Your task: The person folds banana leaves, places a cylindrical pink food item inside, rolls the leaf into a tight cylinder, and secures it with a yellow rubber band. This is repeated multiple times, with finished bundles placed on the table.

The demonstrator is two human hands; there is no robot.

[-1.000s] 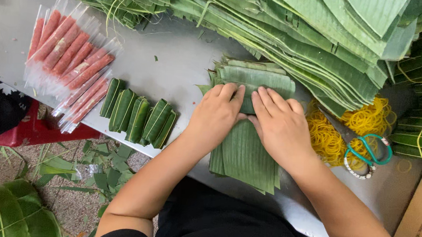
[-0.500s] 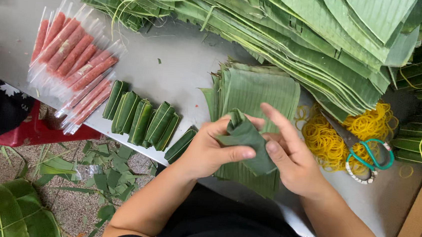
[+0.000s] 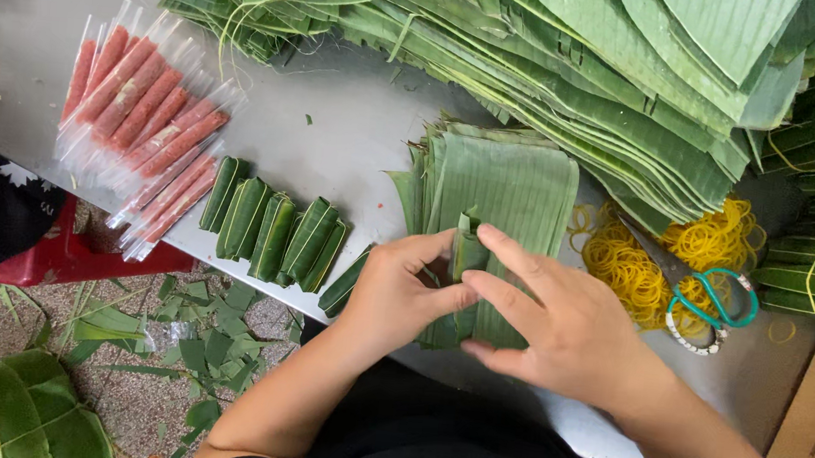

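While my left hand point(image 3: 397, 296) and right hand point(image 3: 555, 323) pinch the folded leaf wrap point(image 3: 469, 253), the leaf stack point(image 3: 508, 184) lies beneath on the counter point(image 3: 357, 128).

Taking the stack of cut green leaf rectangles point(image 3: 503, 183) as landmark: to its left a bare strip of grey metal tabletop point(image 3: 336, 146) lies open. Behind it, a heap of long banana leaves point(image 3: 537, 65) blocks passage. To its right, yellow rubber bands point(image 3: 637, 266) and green-handled scissors point(image 3: 712, 301) crowd the surface. Front-left, a row of small green leaf-wrapped rolls point(image 3: 276, 233) stands in the way.
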